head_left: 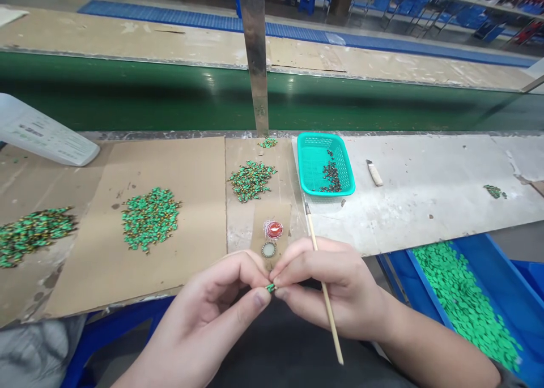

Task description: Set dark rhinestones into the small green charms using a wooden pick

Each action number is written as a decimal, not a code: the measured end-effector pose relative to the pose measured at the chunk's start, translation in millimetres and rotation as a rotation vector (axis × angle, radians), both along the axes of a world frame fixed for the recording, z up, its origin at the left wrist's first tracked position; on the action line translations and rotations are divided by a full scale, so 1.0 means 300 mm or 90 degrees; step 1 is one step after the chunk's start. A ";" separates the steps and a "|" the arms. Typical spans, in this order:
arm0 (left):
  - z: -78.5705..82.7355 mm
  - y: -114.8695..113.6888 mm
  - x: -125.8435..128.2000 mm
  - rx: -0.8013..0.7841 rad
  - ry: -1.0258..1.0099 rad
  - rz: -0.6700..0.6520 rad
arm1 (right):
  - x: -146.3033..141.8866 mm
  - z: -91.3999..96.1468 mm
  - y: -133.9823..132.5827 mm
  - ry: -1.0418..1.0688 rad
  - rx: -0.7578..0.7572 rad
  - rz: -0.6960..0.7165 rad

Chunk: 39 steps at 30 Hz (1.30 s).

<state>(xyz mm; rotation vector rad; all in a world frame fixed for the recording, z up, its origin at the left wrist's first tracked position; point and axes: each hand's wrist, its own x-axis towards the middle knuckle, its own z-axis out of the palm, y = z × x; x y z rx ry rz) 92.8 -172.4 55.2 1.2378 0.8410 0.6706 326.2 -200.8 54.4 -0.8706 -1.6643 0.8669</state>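
Observation:
Between the fingertips of both hands is a small green piece with a dark and gold end, mostly covered by the fingers. My left hand pinches it from the left, thumb below. My right hand is closed too, its fingertips meeting the piece from the right. A thin wooden paintbrush rests in the right hand, dark tip pointing up and away. Just beyond the fingers lie a round pale disc with a beaded rim and a red oval item on a cardboard strip.
Piles of green and gold pieces lie on the cardboard: a left pile, a middle pile and a farther pile. A turquoise basket holds small dark parts. Nearby are a white-handled tool, a white bottle and a blue bin.

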 end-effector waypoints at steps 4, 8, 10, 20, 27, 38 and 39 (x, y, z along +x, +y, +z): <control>-0.002 0.000 -0.003 0.004 0.006 -0.001 | 0.000 -0.009 0.000 0.009 -0.006 0.001; -0.004 0.005 -0.008 0.013 0.018 -0.013 | -0.002 -0.015 -0.003 0.014 -0.010 0.002; -0.002 0.008 -0.008 0.022 0.020 -0.020 | -0.003 -0.018 -0.005 0.016 -0.010 0.005; 0.016 0.006 -0.004 0.097 0.043 -0.021 | -0.003 -0.009 -0.010 0.046 -0.041 0.003; 0.009 -0.021 -0.002 0.267 0.047 0.020 | -0.005 -0.007 -0.015 0.098 -0.087 0.003; 0.013 -0.030 -0.040 0.639 0.135 0.033 | -0.011 -0.019 -0.028 0.103 -0.058 0.011; 0.011 -0.029 -0.042 0.647 0.138 0.033 | -0.013 -0.018 -0.030 0.100 -0.055 0.006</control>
